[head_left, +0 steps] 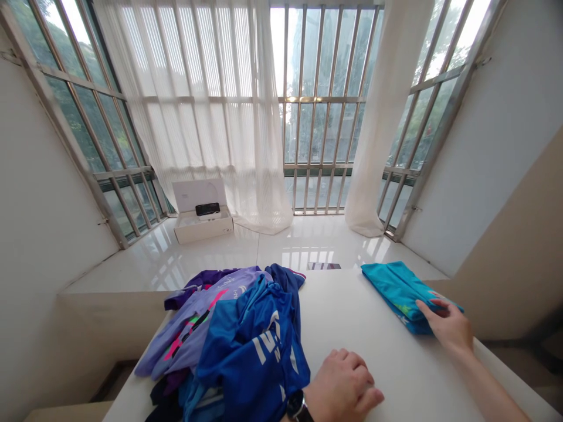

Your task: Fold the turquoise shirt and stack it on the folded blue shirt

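A folded teal garment [391, 290], with green and white print on it, lies toward the right side of the white table. My right hand [451, 325] grips its near right corner, thumb on top and fingers curled at the edge. Low in the middle, my left hand [343, 384] rests palm down on the tabletop with its fingers curled in and no object visible in them. A dark watch is on that wrist. Just left of it is a loose heap of clothes: a blue shirt [250, 340] with white lettering on top, and a lavender garment [189, 328] beside it.
The white table [334, 316] meets a glossy window ledge [264, 249]. On the ledge stand an open white box [204, 225] with a black device [207, 209] on it, and a flat dark item [324, 266]. Sheer curtains [211, 117] hang before barred windows.
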{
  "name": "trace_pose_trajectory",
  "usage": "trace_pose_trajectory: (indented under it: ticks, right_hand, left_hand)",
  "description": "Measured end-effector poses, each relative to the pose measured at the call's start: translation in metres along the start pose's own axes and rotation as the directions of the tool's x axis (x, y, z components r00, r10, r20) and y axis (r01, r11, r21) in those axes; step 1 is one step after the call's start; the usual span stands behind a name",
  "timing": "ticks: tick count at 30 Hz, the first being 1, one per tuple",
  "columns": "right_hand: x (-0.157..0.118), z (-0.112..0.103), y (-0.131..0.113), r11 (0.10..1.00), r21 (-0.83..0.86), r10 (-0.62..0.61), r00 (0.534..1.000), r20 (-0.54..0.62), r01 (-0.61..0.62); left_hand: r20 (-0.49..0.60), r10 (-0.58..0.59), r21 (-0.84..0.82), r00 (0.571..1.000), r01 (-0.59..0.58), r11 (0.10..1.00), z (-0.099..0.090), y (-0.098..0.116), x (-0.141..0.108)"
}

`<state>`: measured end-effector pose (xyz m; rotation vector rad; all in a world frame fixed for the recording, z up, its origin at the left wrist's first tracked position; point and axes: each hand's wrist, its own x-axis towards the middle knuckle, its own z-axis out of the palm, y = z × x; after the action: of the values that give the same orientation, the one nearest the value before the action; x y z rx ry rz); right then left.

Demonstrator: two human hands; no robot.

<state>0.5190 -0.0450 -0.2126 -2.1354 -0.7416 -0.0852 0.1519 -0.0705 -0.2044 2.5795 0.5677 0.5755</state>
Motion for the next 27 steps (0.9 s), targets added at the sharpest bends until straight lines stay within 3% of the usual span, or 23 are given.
trace_pose_trajectory:
  ticks: [3, 5, 11, 18, 22, 25, 27]
  right_hand:
    - [-0.010, 0.005, 0.016, 0.991, 0.015, 0.133, 0.991, 0.027, -0.133]
    - [-0.012, 0.009, 0.023, 0.987, 0.053, 0.152, 0.988, 0.032, -0.154]
    - [-0.016, 0.010, 0.026, 0.980, 0.133, 0.148, 0.989, 0.011, -0.148]
    - [-0.025, -0.002, 0.017, 0.997, 0.006, 0.083, 0.996, 0.034, -0.083]
    - [-0.020, -0.023, 0.008, 0.987, -0.153, -0.024, 0.981, 0.190, 0.053]
    - [-0.009, -0.038, -0.010, 0.914, -0.323, -0.151, 0.945, 0.288, 0.245]
    - [0.002, -0.040, -0.025, 0.877, -0.339, -0.238, 0.921, 0.307, 0.340]
  left_hand:
    - [0.001, 0.006, -0.006, 1.000, -0.006, 1.000, 0.001, -0.001, 0.000]
    - [0.007, 0.005, -0.009, 1.000, -0.005, 1.000, 0.001, 0.000, 0.000]
    - [0.031, 0.007, -0.001, 0.999, -0.007, 1.000, -0.002, 0.001, 0.000]
    - [0.047, -0.006, -0.012, 0.999, 0.007, 1.000, -0.009, 0.005, 0.000]
    - [0.036, -0.010, -0.044, 0.999, 0.012, 0.999, -0.012, 0.007, 0.000]
    - [0.044, -0.020, -0.061, 0.999, 0.022, 0.998, -0.014, 0.008, 0.001]
    - [0.050, -0.025, -0.066, 0.998, 0.028, 0.997, -0.013, 0.009, 0.001]
